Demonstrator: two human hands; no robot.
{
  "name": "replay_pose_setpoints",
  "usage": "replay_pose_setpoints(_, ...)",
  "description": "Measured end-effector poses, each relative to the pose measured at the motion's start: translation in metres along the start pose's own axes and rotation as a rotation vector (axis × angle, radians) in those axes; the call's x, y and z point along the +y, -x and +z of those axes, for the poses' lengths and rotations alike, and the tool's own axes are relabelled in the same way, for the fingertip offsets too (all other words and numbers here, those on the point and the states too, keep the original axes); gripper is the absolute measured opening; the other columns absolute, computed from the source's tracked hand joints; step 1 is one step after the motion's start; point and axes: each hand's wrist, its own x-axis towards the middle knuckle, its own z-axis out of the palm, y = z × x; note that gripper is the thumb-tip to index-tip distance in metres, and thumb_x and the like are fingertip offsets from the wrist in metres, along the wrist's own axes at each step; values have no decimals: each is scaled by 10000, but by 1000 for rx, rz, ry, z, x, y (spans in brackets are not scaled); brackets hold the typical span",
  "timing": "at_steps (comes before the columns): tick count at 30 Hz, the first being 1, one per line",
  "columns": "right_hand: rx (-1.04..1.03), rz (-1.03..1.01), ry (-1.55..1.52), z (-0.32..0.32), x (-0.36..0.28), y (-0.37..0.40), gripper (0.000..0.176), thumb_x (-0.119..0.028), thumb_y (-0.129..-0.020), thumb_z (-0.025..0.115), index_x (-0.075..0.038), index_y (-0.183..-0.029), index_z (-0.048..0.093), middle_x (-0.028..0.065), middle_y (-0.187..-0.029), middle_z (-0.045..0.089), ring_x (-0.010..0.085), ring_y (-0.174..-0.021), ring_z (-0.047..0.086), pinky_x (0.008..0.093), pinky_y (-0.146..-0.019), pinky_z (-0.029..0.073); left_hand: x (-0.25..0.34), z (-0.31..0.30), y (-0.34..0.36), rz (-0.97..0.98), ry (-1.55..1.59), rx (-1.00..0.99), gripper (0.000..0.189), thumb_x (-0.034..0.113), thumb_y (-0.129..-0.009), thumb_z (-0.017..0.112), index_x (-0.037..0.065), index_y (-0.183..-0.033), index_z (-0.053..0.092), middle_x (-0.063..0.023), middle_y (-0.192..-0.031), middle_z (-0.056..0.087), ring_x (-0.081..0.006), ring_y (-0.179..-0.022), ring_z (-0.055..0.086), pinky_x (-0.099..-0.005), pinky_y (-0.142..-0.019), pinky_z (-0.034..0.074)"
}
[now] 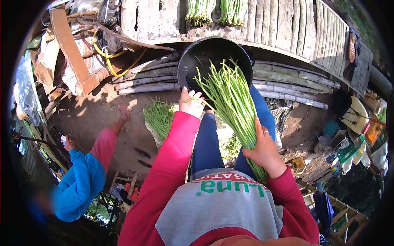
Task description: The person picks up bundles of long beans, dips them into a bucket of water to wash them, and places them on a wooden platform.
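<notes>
Dirt ground (94, 117), black basin (196, 57) ahead. My right hand (264, 151) grips the bean bundle (230, 98) low; left hand (191, 103) pinches one stalk (200, 99) beside it.

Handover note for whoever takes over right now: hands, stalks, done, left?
Left hand: closed on stalks at the edge of the bunch of green stalks, beside the black basin rim.
Right hand: grips the same bunch near its lower end; tips lie over the basin.
Done: two bunches lie on the plank platform.
Left: held bunch not set down; loose pile on the ground by the left leg.
</notes>
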Motion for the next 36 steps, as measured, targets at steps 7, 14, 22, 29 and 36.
replay_pose_setpoints(7, -15, -13, 111, 13, -7, 1, 1090, -275, -696, 803, -44, -1546, 161, 277, -1390, 439, 440, -1123, 567, 469, -938, 485, -72, 49, 7, 289, -535, -321, 591, 119, -876, 721, 70, -1361, 387, -108, -1187, 635, -235, -1054, 651, -410, -947, 526)
replay_pose_setpoints(14, 15, -54, 85, 16, -6, 1, 1090, -218, -657, 815, -20, -1530, 193, 296, -1356, 471, 453, -1149, 554, 473, -960, 480, -48, 49, -50, 219, -842, -311, 318, 123, -865, 732, 44, -1161, 646, -50, -1002, 697, -146, -879, 648, -297, -812, 518)
replay_pose_setpoints(22, 52, -52, 68, 18, -6, -3, 1054, -200, -659, 816, -20, -1523, 240, 303, -1337, 486, 456, -1163, 552, 461, -974, 481, -42, 55, -102, 306, -1086, 164, 658, 482, -767, 758, -102, -1057, 670, -251, -1063, 695, -340, -1018, 674, -396, -934, 500)
replay_pose_setpoints(29, 79, -80, 30, 18, -4, -2, 1055, -166, -641, 824, -20, -1518, 256, 295, -1339, 491, 455, -1171, 551, 457, -977, 483, -12, 47, -189, 538, -1329, 188, 459, 398, -964, 534, -26, -882, 689, -137, -856, 704, -254, -811, 672, -414, -821, 507)
replay_pose_setpoints(36, 69, -73, -5, 13, 0, 0, 1053, -228, -660, 825, -38, -1524, 255, 291, -1345, 485, 450, -1157, 556, 473, -968, 477, 39, 71, -119, 44, -533, 26, 853, 816, -885, 287, 113, -1248, 607, -154, -1146, 690, -244, -1107, 617, -514, -939, 442)
